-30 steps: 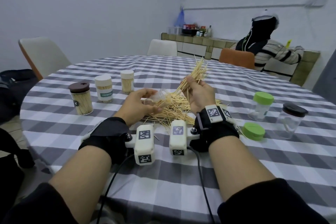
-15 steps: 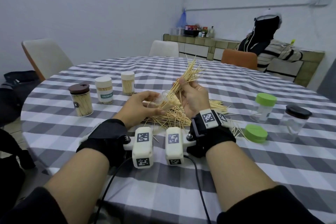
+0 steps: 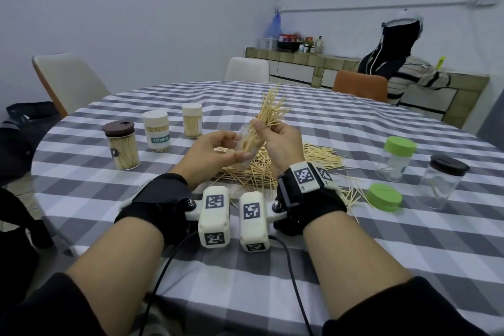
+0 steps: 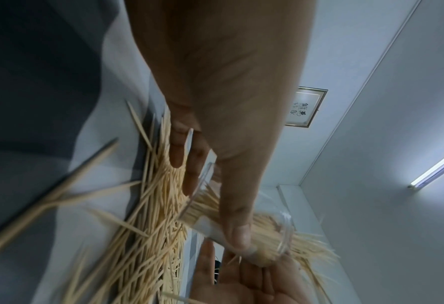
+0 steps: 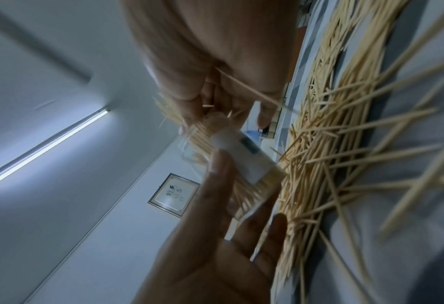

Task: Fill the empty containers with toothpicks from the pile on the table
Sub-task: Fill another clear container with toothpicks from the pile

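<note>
Toothpicks [image 3: 268, 117] stand bunched in the right hand [image 3: 281, 144], pinched near their middle, lower ends already inside the clear container [image 3: 246, 144] that the left hand [image 3: 215, 154] grips tilted above the pile [image 3: 272, 169] on the surface [image 3: 354, 240]. They look light, stiff and sharp-tipped, likely to splay or slip sideways; holding the bundle close to the container mouth should keep it together. Filled jars [image 3: 122, 144] stand left, empty ones [image 3: 395, 158] right.

The right hand [image 3: 282, 142] has lifted its toothpick bundle [image 3: 268, 114] (seemingly) deeper into the clear container [image 3: 249, 148].
</note>
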